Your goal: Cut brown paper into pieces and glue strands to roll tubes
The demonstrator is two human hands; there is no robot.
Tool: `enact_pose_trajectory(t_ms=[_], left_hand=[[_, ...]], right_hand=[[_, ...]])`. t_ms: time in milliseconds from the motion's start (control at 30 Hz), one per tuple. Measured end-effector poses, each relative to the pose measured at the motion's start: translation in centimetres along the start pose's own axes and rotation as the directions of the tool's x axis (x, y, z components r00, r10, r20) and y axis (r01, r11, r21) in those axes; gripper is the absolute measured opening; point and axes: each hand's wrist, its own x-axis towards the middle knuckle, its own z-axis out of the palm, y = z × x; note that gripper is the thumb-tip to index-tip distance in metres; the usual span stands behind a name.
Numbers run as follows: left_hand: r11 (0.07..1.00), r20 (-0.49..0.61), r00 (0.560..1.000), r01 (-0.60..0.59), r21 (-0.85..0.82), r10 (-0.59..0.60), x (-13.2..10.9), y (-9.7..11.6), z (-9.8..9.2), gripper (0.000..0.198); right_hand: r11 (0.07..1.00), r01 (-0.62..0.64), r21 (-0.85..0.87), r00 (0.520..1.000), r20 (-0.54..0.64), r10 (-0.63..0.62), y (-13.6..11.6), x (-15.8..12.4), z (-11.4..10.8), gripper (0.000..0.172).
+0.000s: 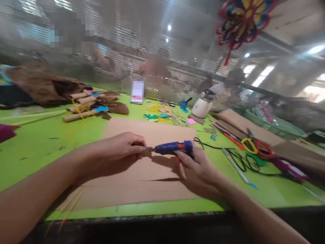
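My right hand (199,161) is wrapped round a blue hot glue gun (167,147), whose nozzle points left. Facing it, my left hand (129,145) pinches a small brown piece (148,152), which looks like paper or card. The nozzle tip is at this piece; whether they touch I cannot tell. Both hands are above a large sheet of brown paper (122,184) on the green table. Below my right fingers a short tan stick-like part (182,171) shows; what it belongs to is unclear.
Scissors with yellow and red handles (264,149), a black cord (236,157) and a white pen-like stick (236,166) lie at right. Behind are a white bottle-shaped object (202,104), coloured scraps (162,115) and a lit phone (137,91). Brown paper rolls (83,108) lie back left.
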Motion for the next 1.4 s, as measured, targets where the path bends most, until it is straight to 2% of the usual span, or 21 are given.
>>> enact_pose_trajectory(t_ms=[300, 467, 667, 967, 1133, 1400], left_hand=[[0.998, 0.029, 1.000, 0.010, -0.054, -0.008, 0.2, 0.1, 0.2, 0.027], [0.998, 0.036, 0.999, 0.006, -0.056, -0.004, 0.1, -0.4, 0.1, 0.021], [1.000, 0.037, 0.999, 0.014, -0.019, -0.013, -0.1, -0.3, 0.0, 0.022], [0.998, 0.060, 0.998, 0.008, -0.057, -0.005, -0.1, -0.2, 0.2, 0.023], [0.999, 0.056, 0.998, -0.003, -0.039, 0.005, -0.2, -0.1, 0.1, 0.020], [0.998, 0.048, 0.999, 0.029, -0.051, -0.027, -0.2, 0.1, 0.1, 0.018]], right_hand=[[0.998, -0.030, 0.058, 0.999, 0.032, 0.028, 0.4, -0.4, 0.5, 0.030], [0.999, -0.028, 0.021, 1.000, -0.010, 0.028, 0.1, -0.3, 0.8, 0.026], [0.996, -0.082, 0.017, 0.996, -0.018, 0.083, -0.1, -0.5, 0.4, 0.034], [0.999, -0.045, 0.017, 0.999, -0.016, 0.045, 0.4, -0.4, 1.4, 0.027], [0.999, -0.032, 0.019, 0.994, -0.108, 0.034, -0.5, -0.2, 1.4, 0.030], [0.985, -0.121, 0.122, 0.992, -0.015, 0.124, -0.1, -0.2, 0.7, 0.039]])
